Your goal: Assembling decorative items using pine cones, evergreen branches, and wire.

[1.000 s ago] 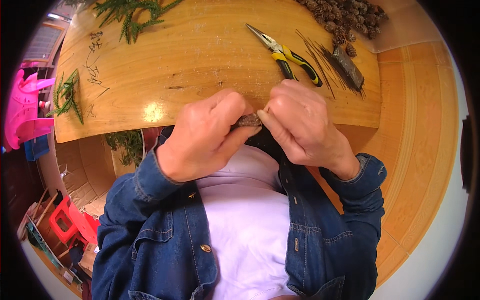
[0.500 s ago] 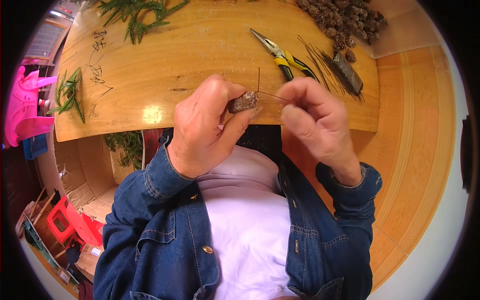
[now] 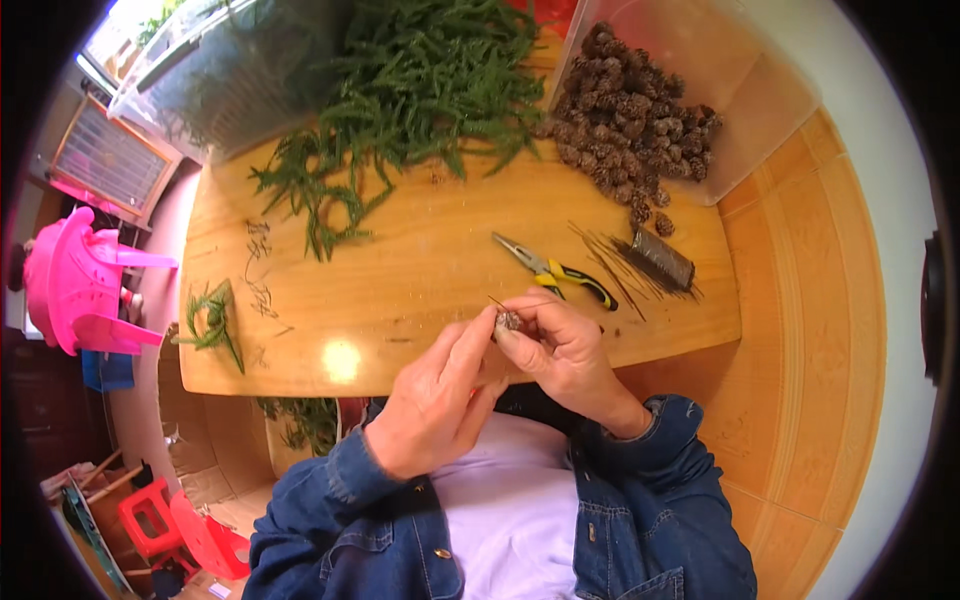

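Between my hands, above the table's near edge, is a small brown pine cone (image 3: pixel 509 320). My right hand (image 3: pixel 563 352) pinches it between thumb and fingers. A thin dark wire (image 3: pixel 496 302) sticks up from beside the cone. My left hand (image 3: pixel 435 385) meets the cone from the left, its fingertips pressed together at the wire; the exact grip is partly hidden. Just beyond my hands lie long-nose pliers (image 3: pixel 550 272) with yellow and black handles, their jaws pointing away to the left.
Loose wires (image 3: pixel 612 268) lie beside a dark wrapped block (image 3: pixel 662 260) at right. A clear bin (image 3: pixel 765 95) on its side spills pine cones (image 3: pixel 630 125). Green sprigs (image 3: pixel 430 85) heap at the back; a bent sprig (image 3: pixel 212 318) lies left. A pink chair (image 3: pixel 75 280) stands beyond.
My view has tilted up, showing more of the table's far side. The cone has passed from my left hand to my right, and my left fingers are now at the wire.
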Motion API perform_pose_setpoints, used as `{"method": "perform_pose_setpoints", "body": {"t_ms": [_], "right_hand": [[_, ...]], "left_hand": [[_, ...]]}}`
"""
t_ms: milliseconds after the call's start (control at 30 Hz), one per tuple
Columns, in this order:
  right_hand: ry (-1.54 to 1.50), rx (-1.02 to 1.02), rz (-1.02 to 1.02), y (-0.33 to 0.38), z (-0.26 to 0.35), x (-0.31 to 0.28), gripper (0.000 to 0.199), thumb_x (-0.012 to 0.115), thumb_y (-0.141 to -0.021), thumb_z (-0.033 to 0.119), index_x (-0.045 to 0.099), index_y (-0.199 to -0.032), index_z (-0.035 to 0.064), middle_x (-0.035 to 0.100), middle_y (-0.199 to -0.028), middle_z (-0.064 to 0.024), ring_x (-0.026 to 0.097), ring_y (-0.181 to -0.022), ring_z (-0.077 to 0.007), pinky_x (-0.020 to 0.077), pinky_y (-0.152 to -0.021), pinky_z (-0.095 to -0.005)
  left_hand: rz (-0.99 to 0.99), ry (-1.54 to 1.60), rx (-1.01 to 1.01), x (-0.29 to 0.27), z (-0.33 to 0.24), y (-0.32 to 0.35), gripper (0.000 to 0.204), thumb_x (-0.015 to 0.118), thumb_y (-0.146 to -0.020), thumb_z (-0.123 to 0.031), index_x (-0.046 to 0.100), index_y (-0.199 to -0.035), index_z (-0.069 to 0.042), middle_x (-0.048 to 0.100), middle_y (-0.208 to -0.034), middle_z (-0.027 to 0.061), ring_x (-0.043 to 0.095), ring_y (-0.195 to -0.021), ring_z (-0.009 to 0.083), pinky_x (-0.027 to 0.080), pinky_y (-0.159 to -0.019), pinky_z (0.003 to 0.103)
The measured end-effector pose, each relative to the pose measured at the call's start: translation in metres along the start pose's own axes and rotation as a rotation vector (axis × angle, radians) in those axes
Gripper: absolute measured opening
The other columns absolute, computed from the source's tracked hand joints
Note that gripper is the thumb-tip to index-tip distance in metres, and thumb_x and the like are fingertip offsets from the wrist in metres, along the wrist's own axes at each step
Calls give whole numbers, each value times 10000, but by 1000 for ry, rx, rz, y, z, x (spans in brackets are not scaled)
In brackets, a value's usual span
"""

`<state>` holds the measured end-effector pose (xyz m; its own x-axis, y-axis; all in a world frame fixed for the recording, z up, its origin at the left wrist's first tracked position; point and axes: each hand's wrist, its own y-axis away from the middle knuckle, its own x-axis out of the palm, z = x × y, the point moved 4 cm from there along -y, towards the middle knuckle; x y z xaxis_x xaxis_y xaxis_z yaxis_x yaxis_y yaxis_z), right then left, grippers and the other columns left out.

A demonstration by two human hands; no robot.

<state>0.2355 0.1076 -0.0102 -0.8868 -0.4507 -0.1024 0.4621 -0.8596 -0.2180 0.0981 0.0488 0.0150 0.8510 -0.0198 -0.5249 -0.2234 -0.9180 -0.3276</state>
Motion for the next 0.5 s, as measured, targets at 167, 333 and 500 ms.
{"method": "perform_pose_setpoints", "body": {"t_ms": [167, 333, 500], "right_hand": [[-50, 105, -49, 12, -2, -24, 115, 574, -849, -11, 556, -960, -30, 527, -835, -12, 471, -723, -54, 382, -615, -197], [-128, 231, -77, 16, -4, -30, 84, 557, -830, -19, 541, -912, -31, 538, -797, -36, 478, -708, -67, 387, -619, -209], [16, -3, 19, 8, 9, -27, 104, 580, -804, -20, 540, -899, -28, 536, -762, -55, 485, -667, -92, 389, -586, -217]], "left_hand": [[-5, -166, 12, -71, -13, -35, 468, 615, -781, -48, 495, -1226, 34, 559, -1105, 133, 553, -867, 197, 456, -786, 320], [-139, -354, -15, -126, 63, -140, 542, 652, -828, -351, 516, -1191, 28, 549, -1102, 179, 562, -922, 259, 455, -789, 329], [-219, -733, 31, -165, 142, -243, 723, 580, -833, -549, 475, -1246, 35, 482, -1214, 238, 535, -1051, 342, 439, -877, 402]]}}
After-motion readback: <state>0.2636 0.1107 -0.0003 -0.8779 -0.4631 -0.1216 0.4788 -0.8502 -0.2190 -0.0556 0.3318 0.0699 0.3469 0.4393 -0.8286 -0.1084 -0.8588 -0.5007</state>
